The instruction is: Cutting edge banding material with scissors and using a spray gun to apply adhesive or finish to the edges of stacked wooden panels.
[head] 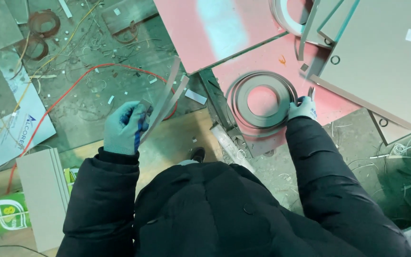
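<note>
Left hand (124, 127) is gripping loose grey edge-banding strips (165, 102) while right hand (302, 108) is clasping the coiled roll (261, 100) on the pink worktop (196, 28), probably feeding out more strip.

Left of the tape coil (262, 100), bare floor (96, 114) lay open; grey boards (381, 57) crowded its right, a pink panel (205, 28) blocked above.

black puffy jacket sleeves, pale grey knit gloves with blue palms.

Dirty concrete floor (96, 109) w/ scraps, red cable (67, 90), pink panels (200, 28).
</note>
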